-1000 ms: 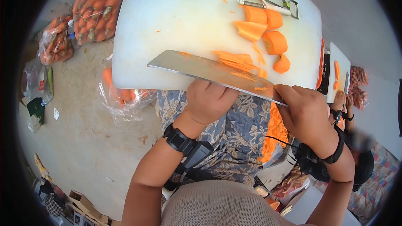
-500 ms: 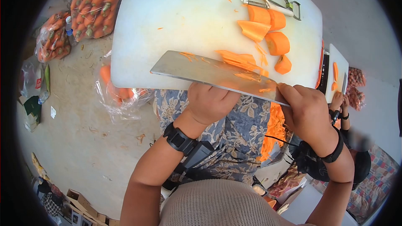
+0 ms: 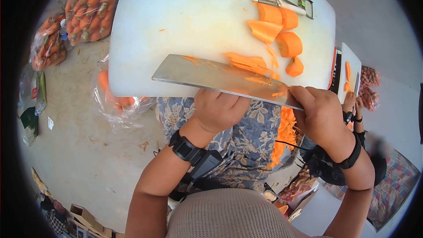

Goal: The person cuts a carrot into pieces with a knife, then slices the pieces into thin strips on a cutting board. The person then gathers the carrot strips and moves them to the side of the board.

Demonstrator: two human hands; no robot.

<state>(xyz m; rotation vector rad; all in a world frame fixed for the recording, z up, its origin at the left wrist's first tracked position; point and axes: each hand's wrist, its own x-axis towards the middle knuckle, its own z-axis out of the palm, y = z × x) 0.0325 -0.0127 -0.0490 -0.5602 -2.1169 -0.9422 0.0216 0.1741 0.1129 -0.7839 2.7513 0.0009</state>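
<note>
One cleaver (image 3: 220, 79) across near edge of one white cutting board (image 3: 185, 13), right hand (image 3: 319, 114) closed round handle. Left hand (image 3: 218, 110) curled behind blade, grip unclear. Five carrot chunks (image 3: 288, 44), one peeler (image 3: 286, 1) far right. Three carrot bags (image 3: 90, 9) left.

The cleaver (image 3: 211, 77) is a broad, rectangular steel blade flecked with orange shreds, lying slantwise along the near edge of the white cutting board (image 3: 176, 22) with its square tip to the left. Its handle end is wrapped in the right hand (image 3: 319, 114), and the curled fingers of the left hand (image 3: 218, 110) sit against the blade's near edge. Thin carrot slices (image 3: 249, 64) lie fanned flat just beyond the blade, touching it, and thick peeled carrot chunks (image 3: 282, 31) cluster farther back on the board's right side.
</note>
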